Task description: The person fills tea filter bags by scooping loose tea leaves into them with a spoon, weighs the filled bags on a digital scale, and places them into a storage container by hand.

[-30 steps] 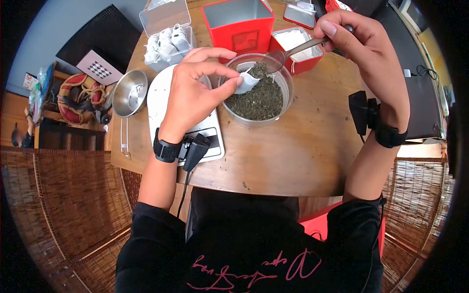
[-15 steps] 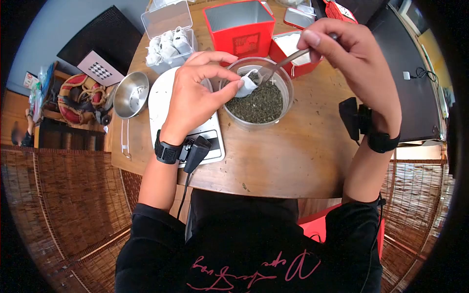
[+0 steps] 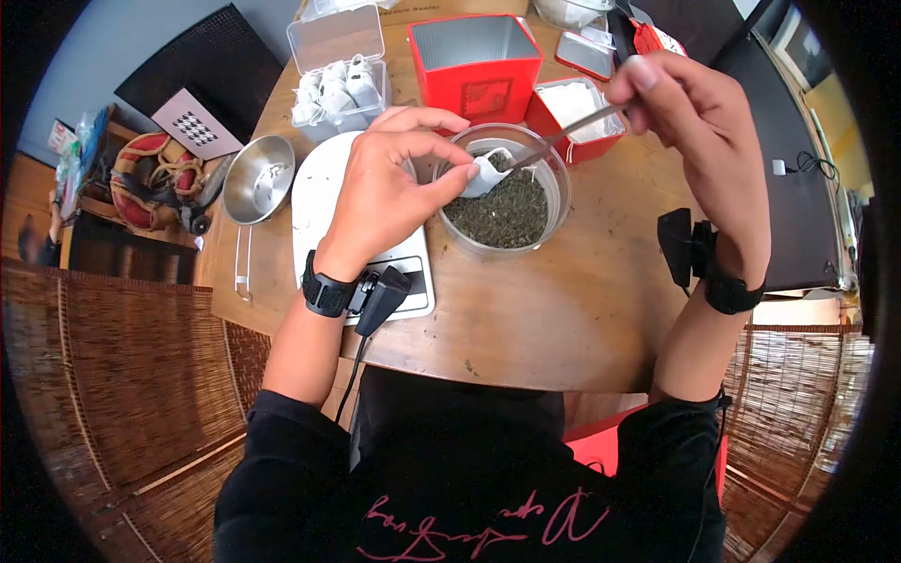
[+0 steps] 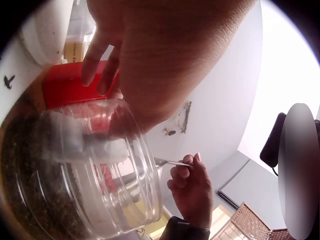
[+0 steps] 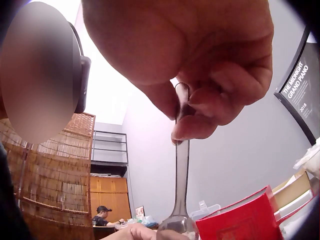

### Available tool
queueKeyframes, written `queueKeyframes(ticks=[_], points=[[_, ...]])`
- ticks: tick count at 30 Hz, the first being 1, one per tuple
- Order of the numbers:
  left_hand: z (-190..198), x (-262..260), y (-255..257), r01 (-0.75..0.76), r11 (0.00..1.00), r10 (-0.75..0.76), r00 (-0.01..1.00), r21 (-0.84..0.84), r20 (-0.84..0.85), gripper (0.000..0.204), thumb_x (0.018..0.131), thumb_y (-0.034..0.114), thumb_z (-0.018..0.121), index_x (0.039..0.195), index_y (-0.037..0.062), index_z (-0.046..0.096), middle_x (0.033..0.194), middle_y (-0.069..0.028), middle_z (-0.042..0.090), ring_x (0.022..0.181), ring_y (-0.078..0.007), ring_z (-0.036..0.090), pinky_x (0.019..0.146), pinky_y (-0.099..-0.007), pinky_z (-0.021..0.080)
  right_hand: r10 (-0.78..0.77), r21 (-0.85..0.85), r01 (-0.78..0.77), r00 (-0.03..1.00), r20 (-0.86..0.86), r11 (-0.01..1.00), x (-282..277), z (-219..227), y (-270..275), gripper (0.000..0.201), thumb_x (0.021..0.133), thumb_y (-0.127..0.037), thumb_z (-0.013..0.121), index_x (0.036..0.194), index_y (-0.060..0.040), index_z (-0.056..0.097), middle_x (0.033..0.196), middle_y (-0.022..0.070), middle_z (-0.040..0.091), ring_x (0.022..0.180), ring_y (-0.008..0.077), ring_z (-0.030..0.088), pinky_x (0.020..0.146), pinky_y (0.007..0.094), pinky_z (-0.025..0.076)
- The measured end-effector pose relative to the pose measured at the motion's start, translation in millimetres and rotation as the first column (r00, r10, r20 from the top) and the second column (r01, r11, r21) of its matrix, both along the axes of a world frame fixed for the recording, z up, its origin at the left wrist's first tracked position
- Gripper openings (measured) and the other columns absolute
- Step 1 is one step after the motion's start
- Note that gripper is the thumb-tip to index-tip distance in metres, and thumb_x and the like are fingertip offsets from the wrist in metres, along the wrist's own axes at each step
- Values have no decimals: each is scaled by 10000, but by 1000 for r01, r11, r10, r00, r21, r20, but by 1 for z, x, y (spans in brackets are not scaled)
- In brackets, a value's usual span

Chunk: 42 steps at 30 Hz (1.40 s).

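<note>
My left hand (image 3: 385, 188) pinches a small white fabric pouch (image 3: 484, 178) between thumb and forefinger, over a clear round tub (image 3: 492, 248). Dark green dried leaves (image 3: 507, 214) partly fill the tub. From the right, my right hand (image 3: 704, 131) grips the handle end of a metal spoon (image 3: 582, 124), which slants down with its bowl in the pouch's mouth. In the right wrist view, thumb and fingers close round the handle of the spoon (image 5: 182, 165). Through the tub's wall in the left wrist view, the pouch (image 4: 112, 150) shows blurred.
A white kitchen scale (image 3: 314, 197) lies under my left forearm, beside a steel pan (image 3: 258, 178). Behind stand a plastic box of filled pouches (image 3: 333, 89), a tall red tin (image 3: 479, 89) and a smaller red box (image 3: 591, 145) with white pouches. Leaf crumbs dot the wooden table (image 3: 535, 319).
The spoon's bowl has moved from over the tub into the pouch's mouth, and the right hand has shifted with it. The left hand keeps its pinch on the pouch.
</note>
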<state>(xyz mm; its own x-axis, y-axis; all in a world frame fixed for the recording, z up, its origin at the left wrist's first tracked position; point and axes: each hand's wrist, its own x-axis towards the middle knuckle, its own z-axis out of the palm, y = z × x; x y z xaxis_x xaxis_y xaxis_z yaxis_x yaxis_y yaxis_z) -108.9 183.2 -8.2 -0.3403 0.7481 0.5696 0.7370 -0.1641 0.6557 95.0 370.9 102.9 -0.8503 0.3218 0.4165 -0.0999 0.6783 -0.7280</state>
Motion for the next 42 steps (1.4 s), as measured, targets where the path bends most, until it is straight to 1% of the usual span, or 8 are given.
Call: queueKeyframes(ticks=[6, 12, 15, 17, 30, 33, 37, 42], points=[[1, 2, -1, -1, 1000, 1, 1000, -4, 20, 84, 773, 86, 826, 837, 45, 791, 1121, -80, 755, 1049, -277, 659, 964, -383, 497, 20, -56, -13, 993, 120, 998, -3, -4, -1, 336, 1073, -273, 592, 927, -1, 726, 758, -25, 646, 702, 42, 548, 634, 219, 426], [3, 2, -3, 10, 999, -8, 999, -47, 54, 98, 785, 58, 829, 875, 39, 793, 1159, -93, 751, 1115, -251, 662, 1040, -386, 462, -45, -43, 47, 998, 44, 998, -6, -3, -1, 338, 1077, -273, 587, 924, -9, 731, 747, -24, 635, 694, 41, 543, 624, 218, 414], [0, 1, -2, 18, 999, -15, 997, -47, 71, 96, 788, 60, 826, 877, 42, 794, 1157, -94, 750, 1112, -251, 662, 1035, -386, 468, -60, -68, 59, 998, -2, 996, -5, -2, 0, 345, 1079, -281, 583, 920, -11, 728, 729, -26, 621, 681, 41, 532, 612, 218, 403], [-2, 0, -1, 14, 1000, -14, 999, 5, 33, 77, 778, 67, 818, 835, 33, 779, 1114, -78, 749, 1034, -275, 658, 912, -379, 513, -55, -74, 53, 998, -30, 996, -9, -7, 1, 348, 1077, -283, 584, 921, -8, 728, 719, -23, 617, 670, 43, 525, 607, 219, 401], [-2, 2, -1, 30, 999, -27, 995, -31, 93, 80, 795, 83, 811, 851, 35, 779, 1123, -80, 745, 1037, -280, 656, 926, -378, 505, -42, -20, 42, 999, 24, 999, -18, -16, -9, 356, 1075, -285, 581, 904, 2, 705, 731, -27, 612, 676, 48, 532, 600, 225, 410], [-2, 1, 0, 27, 999, -28, 999, 19, 20, 84, 807, 86, 809, 857, 28, 773, 1118, -86, 745, 981, -249, 665, 846, -353, 526, -65, -2, 65, 998, -18, 998, -16, -14, -8, 356, 1072, -292, 588, 901, -3, 706, 732, -31, 613, 678, 44, 528, 600, 225, 407], [-6, 1, 1, 43, 999, -43, 979, 2, 198, 108, 851, 81, 778, 906, -1, 735, 1085, -95, 752, 774, -169, 659, 647, -287, 517, -76, -75, 78, 997, 28, 994, -2, 1, 0, 333, 1067, -282, 601, 935, -5, 730, 722, -46, 615, 647, 32, 507, 582, 207, 387], [-6, 3, 1, 42, 999, -35, 973, -27, 230, 116, 914, 75, 730, 975, -10, 679, 1087, -111, 753, 743, -172, 682, 664, -290, 551, 114, -29, -111, 976, 185, 993, -19, -21, -19, 293, 1036, -213, 622, 913, 26, 740, 711, 41, 663, 603, 76, 576, 547, 269, 441]])
